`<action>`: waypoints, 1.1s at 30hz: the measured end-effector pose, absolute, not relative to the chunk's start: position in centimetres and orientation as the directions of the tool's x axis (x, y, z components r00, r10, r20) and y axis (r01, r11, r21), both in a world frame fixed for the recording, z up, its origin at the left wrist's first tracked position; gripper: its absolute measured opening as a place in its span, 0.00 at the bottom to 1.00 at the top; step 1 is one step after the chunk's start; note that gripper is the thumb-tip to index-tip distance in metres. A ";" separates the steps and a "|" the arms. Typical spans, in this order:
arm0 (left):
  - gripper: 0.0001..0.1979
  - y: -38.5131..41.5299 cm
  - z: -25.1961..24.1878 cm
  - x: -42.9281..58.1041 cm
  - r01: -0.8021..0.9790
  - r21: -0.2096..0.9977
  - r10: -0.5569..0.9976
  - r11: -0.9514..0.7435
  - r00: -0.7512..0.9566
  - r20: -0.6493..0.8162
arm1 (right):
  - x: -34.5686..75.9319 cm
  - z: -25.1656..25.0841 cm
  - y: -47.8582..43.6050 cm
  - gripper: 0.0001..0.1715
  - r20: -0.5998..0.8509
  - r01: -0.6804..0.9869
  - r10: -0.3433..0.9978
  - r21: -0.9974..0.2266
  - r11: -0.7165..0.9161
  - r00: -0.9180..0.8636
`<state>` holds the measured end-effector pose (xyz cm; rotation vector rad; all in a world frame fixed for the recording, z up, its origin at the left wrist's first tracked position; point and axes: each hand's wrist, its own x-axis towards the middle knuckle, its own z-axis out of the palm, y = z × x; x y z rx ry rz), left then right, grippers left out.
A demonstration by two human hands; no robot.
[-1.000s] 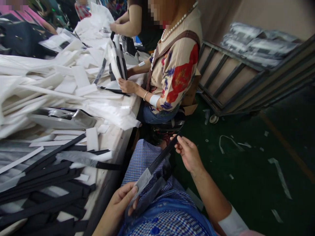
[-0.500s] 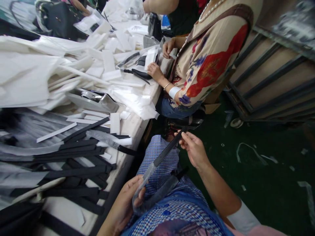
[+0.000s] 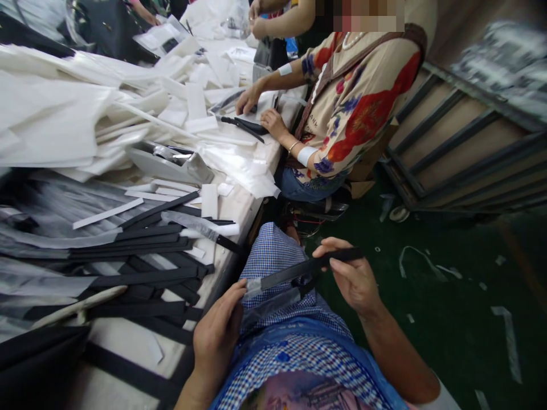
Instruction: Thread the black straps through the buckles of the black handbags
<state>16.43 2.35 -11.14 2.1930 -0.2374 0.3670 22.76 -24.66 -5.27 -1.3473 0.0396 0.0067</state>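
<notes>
Black strap (image 3: 290, 273): L hand (image 3: 217, 327) grips its clear wrap (image 3: 254, 286), R hand (image 3: 356, 285) pinches it nr bare end.

The left hand (image 3: 217, 329) hides part of the clear wrap (image 3: 253, 288), and blurred bundles (image 3: 504, 68) are cut off at right.

The only lettering that can be partly made out is a short run of small dark letters (image 3: 313, 121), seemingly ending in "ANK", on the front of the floral top (image 3: 363, 108) of a seated co-worker (image 3: 337, 134), the neighbouring characters being too blurred to read.
</notes>
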 end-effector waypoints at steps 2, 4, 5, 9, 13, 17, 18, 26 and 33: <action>0.16 2.4 -11.1 16.1 -0.333 0.726 -0.022 -0.601 0.916 0.401 | 21.8 -5.7 -24.9 0.17 -0.041 -0.039 -0.008 -0.983 0.182 0.999; 0.15 2.5 -11.1 15.9 -0.344 0.732 -0.023 -0.588 0.912 0.410 | 21.2 -6.2 -25.0 0.17 -0.056 -0.053 -0.012 -0.986 0.161 0.998; 0.15 2.5 -11.2 15.8 -0.342 0.740 -0.025 -0.579 0.915 0.403 | 21.0 -6.4 -25.0 0.17 -0.059 -0.056 -0.018 -0.987 0.149 0.998; 0.16 2.9 -11.6 15.4 -0.303 0.775 -0.005 -0.555 0.932 0.361 | 20.6 -6.6 -24.9 0.18 -0.084 -0.082 -0.039 -0.995 0.064 0.996; 0.16 3.3 -12.0 15.1 -0.219 0.829 0.035 -0.515 0.961 0.276 | 20.4 -6.1 -24.3 0.18 -0.142 -0.139 -0.026 -0.988 0.069 0.990; 0.15 3.3 -11.2 15.5 -0.014 0.885 0.093 -0.465 0.994 0.064 | 20.7 -5.3 -23.2 0.11 -0.156 -0.152 -0.007 -0.968 0.201 0.988; 0.14 3.2 -10.8 15.6 0.038 0.901 0.099 -0.431 0.995 0.005 | 21.0 -5.1 -22.9 0.10 -0.157 -0.150 -0.013 -0.960 0.235 0.988; 0.19 2.5 -7.4 15.6 0.276 0.955 -0.076 0.110 0.960 -0.269 | 25.7 -3.7 -18.5 0.20 0.127 0.088 0.113 -0.951 0.296 0.985; 0.22 4.1 -6.5 13.4 0.242 0.942 0.042 0.232 0.965 -0.258 | 29.3 -0.5 -9.2 0.14 0.188 -0.069 0.460 -0.871 0.487 0.868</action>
